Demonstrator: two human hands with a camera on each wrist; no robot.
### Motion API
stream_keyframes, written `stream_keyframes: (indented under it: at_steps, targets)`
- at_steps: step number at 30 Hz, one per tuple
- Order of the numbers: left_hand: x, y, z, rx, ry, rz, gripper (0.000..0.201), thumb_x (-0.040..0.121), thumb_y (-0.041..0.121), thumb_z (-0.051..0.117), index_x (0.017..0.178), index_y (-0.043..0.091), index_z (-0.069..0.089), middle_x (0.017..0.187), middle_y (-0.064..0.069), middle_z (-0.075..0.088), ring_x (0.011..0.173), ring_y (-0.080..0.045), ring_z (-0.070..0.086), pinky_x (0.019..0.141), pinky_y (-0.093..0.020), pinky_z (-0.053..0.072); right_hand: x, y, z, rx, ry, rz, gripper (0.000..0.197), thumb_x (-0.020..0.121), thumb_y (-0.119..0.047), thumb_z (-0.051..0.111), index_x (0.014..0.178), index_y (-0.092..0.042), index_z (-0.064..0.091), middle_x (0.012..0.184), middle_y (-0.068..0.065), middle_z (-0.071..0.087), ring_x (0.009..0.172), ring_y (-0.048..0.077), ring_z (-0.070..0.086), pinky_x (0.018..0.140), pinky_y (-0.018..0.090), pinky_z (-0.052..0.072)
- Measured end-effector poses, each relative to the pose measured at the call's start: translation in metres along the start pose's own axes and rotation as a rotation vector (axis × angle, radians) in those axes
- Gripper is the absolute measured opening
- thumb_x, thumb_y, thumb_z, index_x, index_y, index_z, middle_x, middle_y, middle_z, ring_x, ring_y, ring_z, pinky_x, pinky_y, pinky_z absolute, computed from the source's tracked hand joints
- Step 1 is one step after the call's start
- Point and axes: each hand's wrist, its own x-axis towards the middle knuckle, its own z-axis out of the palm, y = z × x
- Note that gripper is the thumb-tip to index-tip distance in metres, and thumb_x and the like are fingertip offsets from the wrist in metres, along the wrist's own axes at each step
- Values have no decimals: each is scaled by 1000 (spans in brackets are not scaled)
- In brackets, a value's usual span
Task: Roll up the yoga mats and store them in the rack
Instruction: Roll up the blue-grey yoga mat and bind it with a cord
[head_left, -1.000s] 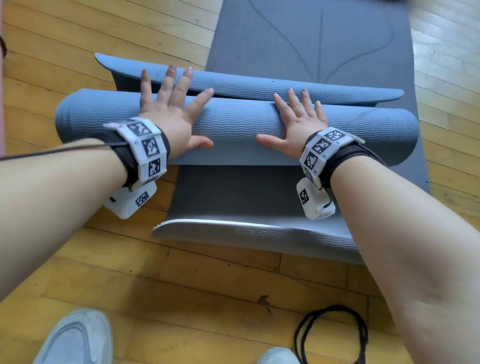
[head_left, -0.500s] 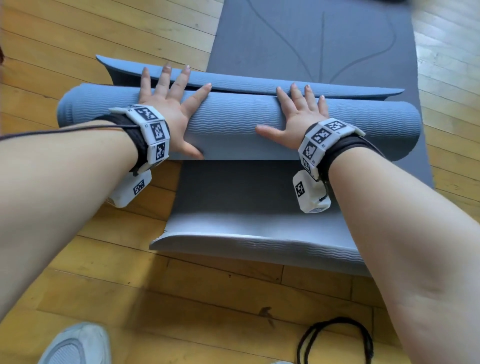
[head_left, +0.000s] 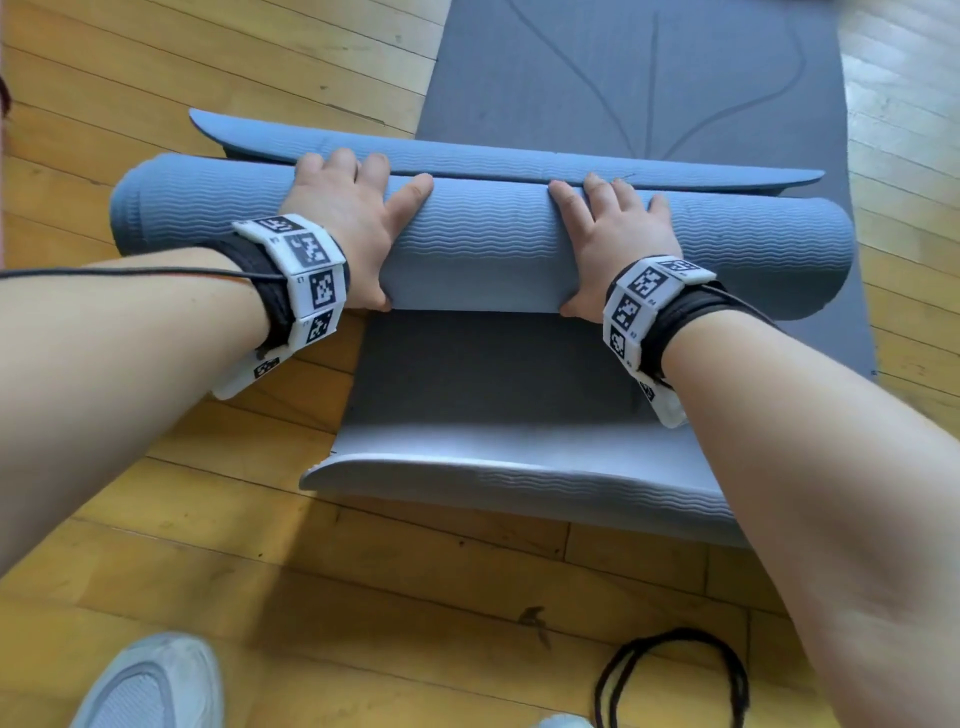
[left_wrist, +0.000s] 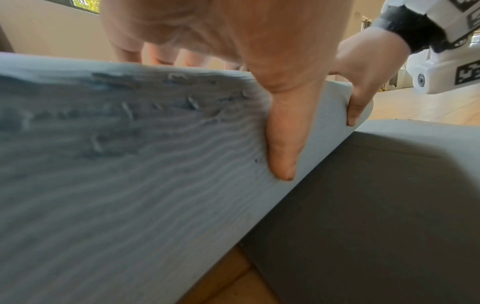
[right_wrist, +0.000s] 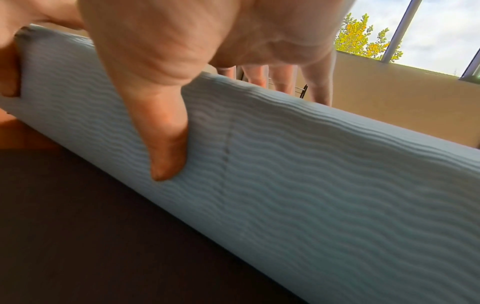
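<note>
rolled mat (head_left: 493, 244): matt blue foam, wavy ribbed | flat mat (head_left: 675, 67): smooth matt grey | floor (head_left: 260, 571): glossy wood planks

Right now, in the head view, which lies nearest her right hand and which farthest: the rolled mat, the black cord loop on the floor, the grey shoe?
1. Rolled mat: the right hand grips it.
2. Black cord loop: on the floor, bottom right, nearer her.
3. Grey shoe: bottom left corner, across the frame.

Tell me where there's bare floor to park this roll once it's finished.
Bare wooden floor lies left of the flat grey mat, and more between its near edge and the shoe. It is crowded near the black cord and where both hands press the blue roll.
</note>
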Motion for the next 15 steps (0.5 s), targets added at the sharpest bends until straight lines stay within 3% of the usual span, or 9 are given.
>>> stream_keyframes:
  at_steps: [9,15]
  targets:
    - [-35,7,-5,39,-7,13,105,68,66,65,145,29,4,130,-9,36,112,-29,42,95,-40,33,-37,-8,4,-3,76,-56,106,68,-48,77,147,-19,13,138,9,36,125,30,40,100,45,33]
    - [-67,12,5,3,-9,74,106,65,70,63,146,28,8,128,-7,39,110,-28,43,96,-39,32,-65,-8,7,-32,59,-127,104,67,-53,76,146,-21,16,137,7,40,124,27,44,98,43,35]
